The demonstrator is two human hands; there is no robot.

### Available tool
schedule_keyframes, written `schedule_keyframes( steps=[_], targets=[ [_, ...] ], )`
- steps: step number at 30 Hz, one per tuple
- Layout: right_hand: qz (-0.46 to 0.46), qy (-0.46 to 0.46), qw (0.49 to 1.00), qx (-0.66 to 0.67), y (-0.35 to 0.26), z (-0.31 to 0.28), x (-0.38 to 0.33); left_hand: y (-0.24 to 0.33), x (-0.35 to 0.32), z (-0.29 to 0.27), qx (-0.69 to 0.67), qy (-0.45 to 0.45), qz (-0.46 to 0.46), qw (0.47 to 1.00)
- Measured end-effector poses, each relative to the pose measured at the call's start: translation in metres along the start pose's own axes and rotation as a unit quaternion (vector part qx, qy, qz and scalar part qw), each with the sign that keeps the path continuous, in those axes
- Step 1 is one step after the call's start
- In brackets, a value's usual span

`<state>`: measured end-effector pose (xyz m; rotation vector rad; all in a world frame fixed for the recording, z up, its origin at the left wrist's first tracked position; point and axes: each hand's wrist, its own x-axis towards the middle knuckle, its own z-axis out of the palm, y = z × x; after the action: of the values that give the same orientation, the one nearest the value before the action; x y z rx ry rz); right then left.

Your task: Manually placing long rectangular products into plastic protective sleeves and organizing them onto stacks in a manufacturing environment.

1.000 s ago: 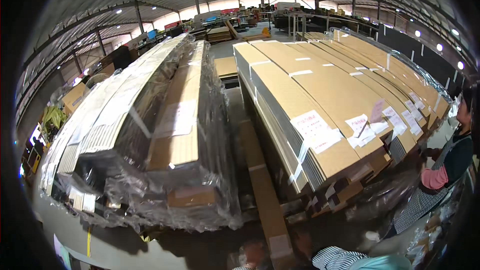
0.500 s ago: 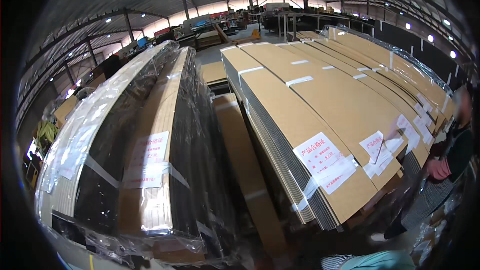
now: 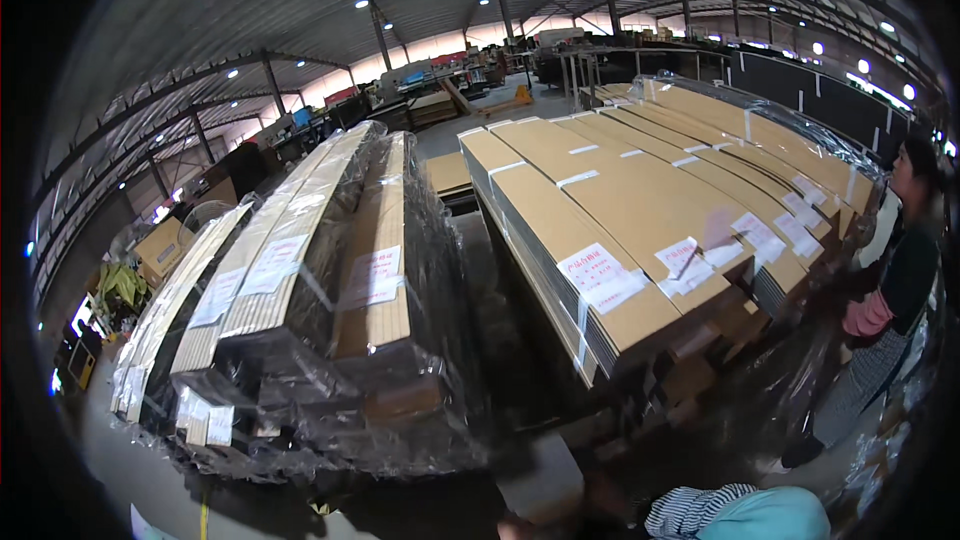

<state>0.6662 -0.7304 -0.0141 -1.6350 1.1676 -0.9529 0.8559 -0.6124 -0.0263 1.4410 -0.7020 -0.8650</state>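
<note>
Neither of my hands shows in the head view. A striped sleeve (image 3: 700, 512) beside a teal cloth (image 3: 775, 518) sits at the bottom edge, and I cannot tell whose it is. Right in front stands a stack of long flat brown cardboard packs (image 3: 610, 230) with white paper labels (image 3: 598, 276) and strapping on its near end. To the left lies a lower stack of long slatted packs wrapped in clear plastic film (image 3: 330, 300), also labelled.
A person in a dark top with pink sleeves (image 3: 895, 285) stands at the right by loose plastic film (image 3: 800, 390). A narrow gap with a low pallet (image 3: 500, 340) runs between the stacks. Cartons (image 3: 160, 245) and machinery fill the left and far end of the hall.
The view has tilted up and moved back. Both stacks now sit lower and further off, and more of the roof and the person at the right shows.
</note>
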Motion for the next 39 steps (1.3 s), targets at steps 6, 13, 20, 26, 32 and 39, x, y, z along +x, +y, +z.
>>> schedule_keyframes(
  steps=[6, 13, 20, 26, 32, 39],
  targets=[
    [-0.069, 0.026, 0.997, 0.017, -0.083, -0.022, -0.047, 0.106, -0.076, -0.012, 0.353, 0.049, 0.107, 0.928],
    [0.094, -0.047, 0.957, 0.272, -0.140, -0.057, -0.054, 0.212, -0.105, -0.038, 0.433, -0.169, 0.223, 0.857],
    [-0.134, -0.136, 0.969, 0.158, -0.158, -0.044, -0.146, 0.299, -0.141, -0.033, -0.134, -0.194, 0.093, 0.967],
    [0.038, -0.468, 0.691, 0.550, 0.077, 0.029, -0.174, 0.506, -0.192, -0.025, -0.502, -0.370, 0.329, 0.709],
    [0.017, -0.204, 0.930, 0.307, -0.186, -0.038, -0.151, 0.489, -0.166, -0.075, -0.340, -0.116, 0.332, 0.872],
    [-0.242, -0.088, 0.926, 0.277, -0.480, -0.117, 0.098, 0.361, -0.133, -0.126, -0.263, 0.112, 0.221, 0.932]
  ],
)
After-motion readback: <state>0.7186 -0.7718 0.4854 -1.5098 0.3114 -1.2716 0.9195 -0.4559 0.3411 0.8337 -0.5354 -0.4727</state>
